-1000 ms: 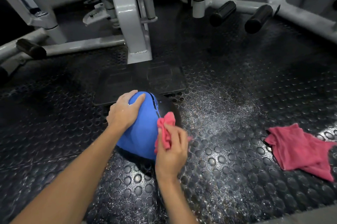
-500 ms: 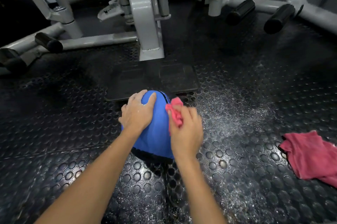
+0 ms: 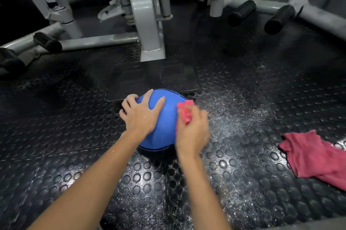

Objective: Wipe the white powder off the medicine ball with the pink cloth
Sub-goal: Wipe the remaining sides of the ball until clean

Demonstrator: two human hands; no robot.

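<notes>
The ball [image 3: 164,123] sits on the studded floor [image 3: 74,154], about the middle of what you see of it, just in front of a flat dark pad [image 3: 149,81] at the foot of a grey frame [image 3: 149,23]; its blue top looks nearly free of powder, though a faint haze may lie near your right hand. Your left hand [image 3: 139,115] lies on the ball's left shoulder, fingers straight and spread, pressing rather than gripping; that, I judge, is to stop a round thing rolling off under the rubbing. Your right hand [image 3: 192,132] is curled round the bunched cloth [image 3: 185,112] and holds it against the ball's right side; the hand is blurred, so you seem to be mid-stroke. White powder [image 3: 234,109] is scattered over the floor to the right of the ball; a second cloth [image 3: 314,156] lies crumpled towards the floor's right edge, well apart from the ball. The underside is hidden; expect to turn the ball to reach it.
</notes>
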